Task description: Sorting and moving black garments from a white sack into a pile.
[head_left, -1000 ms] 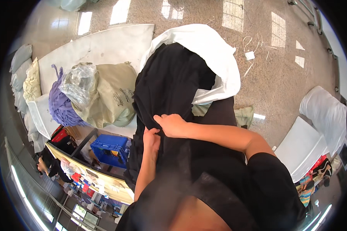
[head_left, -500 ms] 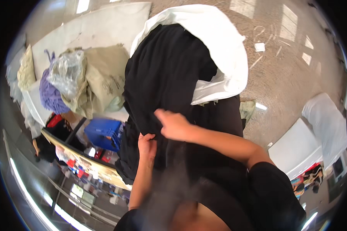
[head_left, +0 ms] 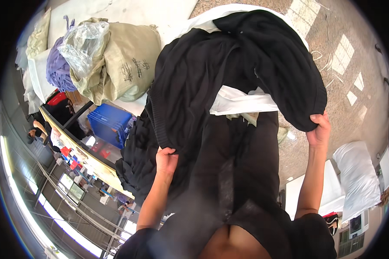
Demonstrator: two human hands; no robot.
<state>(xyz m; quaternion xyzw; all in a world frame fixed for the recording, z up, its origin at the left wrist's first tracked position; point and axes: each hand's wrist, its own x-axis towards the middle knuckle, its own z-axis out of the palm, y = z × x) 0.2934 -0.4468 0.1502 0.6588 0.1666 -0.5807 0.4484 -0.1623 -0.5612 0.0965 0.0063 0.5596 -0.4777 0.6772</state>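
My right hand (head_left: pixel 319 129) swung out right; both hands, left hand (head_left: pixel 166 160) included, clench the black garment (head_left: pixel 229 86). Beside it, a tan sack (head_left: pixel 129 60) bulges, contents hidden; a blue crate (head_left: pixel 109 123) sits below.

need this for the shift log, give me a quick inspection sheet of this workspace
surface: white sheet under the cloth
job's things: black knit garment held spread between both hands
clutter: stuffed khaki sack, clear plastic bag, purple cloth, blue crate
grippers: left hand and right hand each grip a garment edge
cables: thin white cords on the floor
surroundings: speckled stone floor, white bundle
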